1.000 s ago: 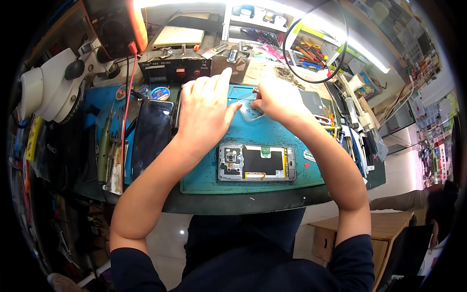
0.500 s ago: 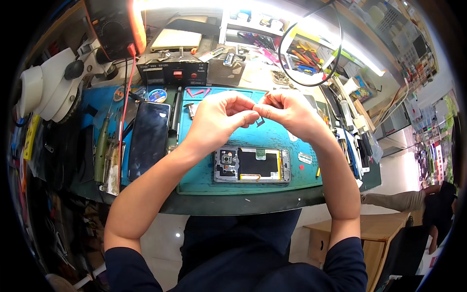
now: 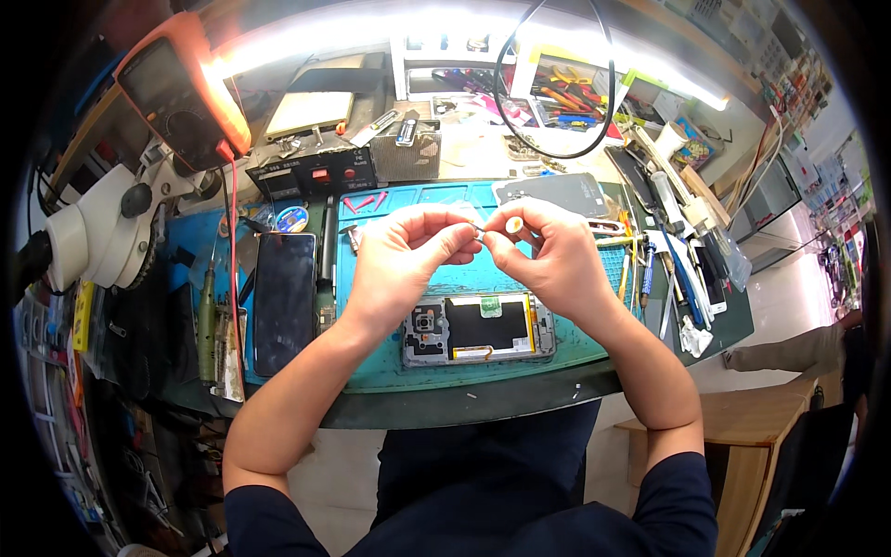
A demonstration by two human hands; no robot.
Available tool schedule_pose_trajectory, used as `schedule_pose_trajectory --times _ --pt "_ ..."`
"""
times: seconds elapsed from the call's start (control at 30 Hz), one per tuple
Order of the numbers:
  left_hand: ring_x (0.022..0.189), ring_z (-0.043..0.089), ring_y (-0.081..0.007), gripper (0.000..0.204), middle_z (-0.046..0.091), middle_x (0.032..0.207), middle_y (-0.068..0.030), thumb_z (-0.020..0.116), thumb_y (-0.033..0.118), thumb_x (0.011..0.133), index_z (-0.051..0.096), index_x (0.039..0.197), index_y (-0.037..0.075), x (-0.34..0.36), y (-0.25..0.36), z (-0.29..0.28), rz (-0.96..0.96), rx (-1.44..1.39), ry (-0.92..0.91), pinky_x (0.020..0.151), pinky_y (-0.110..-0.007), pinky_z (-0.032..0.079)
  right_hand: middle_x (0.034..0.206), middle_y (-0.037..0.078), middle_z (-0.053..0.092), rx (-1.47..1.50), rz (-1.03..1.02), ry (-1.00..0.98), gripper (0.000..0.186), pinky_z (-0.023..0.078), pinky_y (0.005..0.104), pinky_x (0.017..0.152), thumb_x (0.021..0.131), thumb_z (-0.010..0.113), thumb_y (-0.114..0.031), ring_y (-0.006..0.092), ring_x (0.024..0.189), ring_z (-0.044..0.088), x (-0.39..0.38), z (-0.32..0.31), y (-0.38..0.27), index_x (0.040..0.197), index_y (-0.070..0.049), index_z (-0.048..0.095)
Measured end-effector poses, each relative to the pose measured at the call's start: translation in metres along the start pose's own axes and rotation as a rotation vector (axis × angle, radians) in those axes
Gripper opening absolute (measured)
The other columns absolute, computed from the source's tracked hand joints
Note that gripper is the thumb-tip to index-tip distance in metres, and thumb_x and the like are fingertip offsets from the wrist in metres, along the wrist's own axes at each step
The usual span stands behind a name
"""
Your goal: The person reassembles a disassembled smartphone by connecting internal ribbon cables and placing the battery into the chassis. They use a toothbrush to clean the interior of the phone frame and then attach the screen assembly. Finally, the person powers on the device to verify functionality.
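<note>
Above the blue-green work mat (image 3: 580, 348), my left hand (image 3: 394, 269) and my right hand (image 3: 552, 265) meet fingertip to fingertip. Thumb and forefinger of each are pinched around a tiny dark part (image 3: 479, 231), too small to name and mostly covered. A small round cream-and-orange piece (image 3: 513, 225) shows at my right forefinger; whether it is held or stuck there I cannot tell. Just below the hands lies an opened phone (image 3: 427, 353), its camera module and black battery area exposed. Left of the mat rests a dark-screened phone (image 3: 284, 311).
An orange multimeter (image 3: 181, 97) and a white microscope (image 3: 97, 232) stand at the left. A black power box (image 3: 316, 174) sits behind the mat. A black cable loop (image 3: 498, 93) hangs overhead. Screwdrivers and tools (image 3: 647, 274) crowd the right side. A dark phone panel (image 3: 557, 188) lies beyond my right hand.
The view has shifted, showing more of the right-hand tools and the multimeter. My hands remain together; the small dark part, which hung below the fingers, now sits between the fingertips.
</note>
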State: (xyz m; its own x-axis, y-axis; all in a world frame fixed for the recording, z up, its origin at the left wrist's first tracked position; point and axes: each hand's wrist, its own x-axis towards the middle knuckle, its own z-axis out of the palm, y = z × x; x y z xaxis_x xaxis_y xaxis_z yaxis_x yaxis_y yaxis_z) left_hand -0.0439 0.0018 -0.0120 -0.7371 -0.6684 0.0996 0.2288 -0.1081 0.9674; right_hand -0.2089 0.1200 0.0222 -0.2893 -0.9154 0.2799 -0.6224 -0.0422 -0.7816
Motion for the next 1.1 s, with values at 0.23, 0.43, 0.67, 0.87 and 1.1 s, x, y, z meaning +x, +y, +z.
schedule_pose_trajectory --times 0.23,0.43,0.67,0.87,1.1 --pt "0.085 0.072 -0.0128 0.022 0.076 0.097 -0.0103 0.073 0.014 0.098 0.072 0.11 -0.005 -0.004 -0.001 0.004 0.051 0.156 -0.001 0.08 -0.029 0.061 0.082 0.007 0.069 0.184 -0.005 0.029 0.015 0.052 0.0301 0.068 0.09 0.074 -0.013 0.0129 0.071 0.063 0.0 0.006 0.015 0.101 -0.003 0.071" --pt "0.088 0.074 -0.0143 0.024 0.076 0.099 -0.0122 0.069 0.014 0.101 0.072 0.113 -0.006 -0.005 0.002 0.005 0.036 0.121 -0.043 0.083 -0.03 0.062 0.085 0.007 0.072 0.053 -0.199 0.092 0.012 0.054 0.0302 0.068 0.09 0.076 -0.01 0.0151 0.072 0.067 0.0 0.006 0.011 0.1 -0.004 0.073" --pt "0.1 0.073 -0.0194 0.046 0.076 0.11 -0.0119 0.073 0.015 0.098 0.06 0.138 -0.003 -0.006 0.003 -0.008 0.174 0.494 -0.098 0.094 -0.034 0.057 0.085 0.002 0.073 -0.005 -0.174 0.146 0.009 0.049 0.0244 0.064 0.091 0.077 -0.007 0.0048 0.073 0.059 -0.002 0.003 0.017 0.1 -0.004 0.075" --pt "0.137 0.048 -0.0361 0.114 0.053 0.146 -0.0188 0.096 0.029 0.066 0.034 0.159 0.003 -0.069 0.042 -0.04 0.119 1.124 -0.415 0.117 -0.045 0.037 0.088 0.001 0.072 0.061 -0.037 0.137 0.011 0.05 0.023 0.069 0.091 0.076 -0.007 0.0048 0.076 0.062 -0.001 -0.018 0.032 0.1 -0.001 0.073" --pt "0.142 0.044 -0.0325 0.109 0.054 0.148 -0.0139 0.093 0.021 0.071 0.033 0.16 0.005 -0.082 0.024 -0.037 0.133 1.165 -0.374 0.121 -0.044 0.029 0.085 0.001 0.071 0.082 -0.046 0.087 0.012 0.05 0.025 0.071 0.093 0.075 -0.011 0.0065 0.078 0.064 -0.005 -0.016 0.034 0.1 -0.001 0.072"
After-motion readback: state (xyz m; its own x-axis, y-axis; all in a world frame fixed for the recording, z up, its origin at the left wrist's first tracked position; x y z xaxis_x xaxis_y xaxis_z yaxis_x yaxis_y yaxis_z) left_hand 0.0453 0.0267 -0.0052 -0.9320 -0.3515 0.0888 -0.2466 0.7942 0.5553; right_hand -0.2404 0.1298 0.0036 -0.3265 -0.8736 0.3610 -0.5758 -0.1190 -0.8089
